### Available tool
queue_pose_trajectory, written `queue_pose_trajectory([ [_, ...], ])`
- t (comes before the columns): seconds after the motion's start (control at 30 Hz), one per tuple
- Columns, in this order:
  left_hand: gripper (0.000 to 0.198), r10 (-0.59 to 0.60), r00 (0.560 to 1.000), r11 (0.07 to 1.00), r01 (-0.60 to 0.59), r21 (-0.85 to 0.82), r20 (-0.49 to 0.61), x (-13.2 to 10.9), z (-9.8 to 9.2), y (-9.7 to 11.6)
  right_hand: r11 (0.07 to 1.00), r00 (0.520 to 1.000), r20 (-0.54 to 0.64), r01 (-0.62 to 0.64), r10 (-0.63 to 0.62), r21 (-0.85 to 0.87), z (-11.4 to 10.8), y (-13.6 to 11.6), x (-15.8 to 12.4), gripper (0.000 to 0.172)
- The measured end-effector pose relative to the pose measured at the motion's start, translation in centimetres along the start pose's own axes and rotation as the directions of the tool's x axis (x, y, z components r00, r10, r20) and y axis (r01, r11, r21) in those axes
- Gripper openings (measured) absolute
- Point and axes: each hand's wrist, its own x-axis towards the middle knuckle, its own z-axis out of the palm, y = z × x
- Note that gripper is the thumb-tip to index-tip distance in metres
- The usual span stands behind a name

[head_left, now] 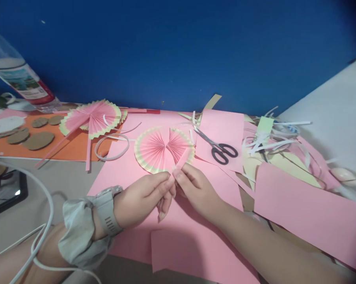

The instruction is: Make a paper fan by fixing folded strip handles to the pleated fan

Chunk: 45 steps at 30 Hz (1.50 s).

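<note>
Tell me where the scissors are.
In the head view, the scissors lie right of centre on a pink sheet, just right of the pleated pink fan and beyond the right hand.

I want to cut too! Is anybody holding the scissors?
No, the scissors lie on a pink paper sheet, while the left hand and right hand pinch the pleated paper fan.

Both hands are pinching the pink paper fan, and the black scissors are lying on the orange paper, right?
Not quite. In the head view the scissors lie on a pink sheet, not the orange paper. The left hand and right hand do pinch the paper fan.
</note>
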Motion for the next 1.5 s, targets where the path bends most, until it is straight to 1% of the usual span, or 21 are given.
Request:
queue_pose_trajectory([
  [0.17, 0.036, -0.005, 1.000, 0.999, 0.006, -0.039, 0.023, 0.07, -0.11, -0.09, 1.000, 1.000, -0.013, -0.014, 0.014, -0.014, 0.02, 0.16, -0.05, 0.040],
  [0.3, 0.035, -0.004, 1.000, 0.999, 0.002, -0.039, -0.027, 0.01, -0.11, 0.09, 1.000, 0.998, -0.054, -0.015, 0.014, -0.017, 0.05, 0.12, -0.04, 0.041],
  [0.37, 0.034, -0.010, 0.999, 1.000, 0.009, -0.012, -0.047, -0.04, -0.09, 0.25, 1.000, 0.995, -0.101, -0.011, 0.013, 0.015, 0.01, 0.11, 0.04, 0.041],
  [0.43, 0.035, -0.015, 0.999, 1.000, 0.015, 0.012, -0.044, -0.04, -0.08, 0.33, 0.998, 0.992, -0.123, -0.007, 0.016, 0.069, -0.07, 0.12, 0.15, 0.040],
  [0.5, 0.036, -0.016, 0.999, 1.000, 0.017, 0.024, -0.044, 0.01, -0.07, 0.32, 0.995, 0.996, -0.087, -0.017, 0.025, 0.094, -0.16, 0.11, 0.24, 0.038],
  [0.57, 0.037, -0.010, 0.998, 1.000, 0.011, 0.025, -0.058, 0.08, -0.08, 0.26, 0.998, 0.999, -0.033, -0.030, 0.032, 0.060, -0.22, 0.04, 0.26, 0.035],
  [0.63, 0.037, -0.004, 0.998, 1.000, 0.005, 0.024, -0.064, 0.13, -0.10, 0.21, 1.000, 1.000, -0.006, -0.023, 0.023, 0.019, -0.23, -0.05, 0.23, 0.032],
  [0.73, 0.037, -0.006, 0.999, 1.000, 0.007, 0.019, -0.045, 0.13, -0.14, 0.20, 0.999, 1.000, -0.007, -0.010, 0.011, 0.033, -0.15, -0.12, 0.19, 0.033],
  [0.9, 0.037, -0.005, 1.000, 0.999, 0.005, 0.031, -0.016, 0.20, -0.26, 0.21, 0.990, 0.998, -0.015, -0.058, 0.060, 0.132, 0.14, -0.14, 0.29, 0.036],
  [1.0, 0.037, -0.003, 1.000, 1.000, 0.003, 0.010, -0.008, 0.25, -0.32, 0.09, 0.985, 0.998, -0.018, -0.052, 0.056, 0.162, 0.17, -0.25, 0.35, 0.037],
  [1.13, 0.034, -0.003, 1.000, 0.998, 0.003, -0.066, -0.006, 0.18, -0.28, -0.15, 0.992, 0.999, -0.012, -0.029, 0.030, 0.120, -0.05, -0.28, 0.34, 0.037],
  [1.27, 0.034, 0.002, 1.000, 0.999, -0.003, -0.051, -0.010, 0.15, -0.22, -0.09, 0.989, 0.997, 0.069, -0.041, 0.031, 0.143, -0.15, -0.18, 0.35, 0.033],
  [1.4, 0.035, 0.006, 1.000, 0.999, -0.006, -0.054, -0.015, 0.17, -0.21, 0.13, 0.995, 1.000, 0.015, -0.006, 0.005, 0.095, -0.05, -0.23, 0.35, 0.036],
  [1.5, 0.036, 0.006, 1.000, 0.997, -0.008, -0.075, -0.024, 0.11, -0.16, 0.24, 0.977, 0.998, 0.043, -0.054, 0.046, 0.204, 0.01, -0.27, 0.34, 0.035],
])
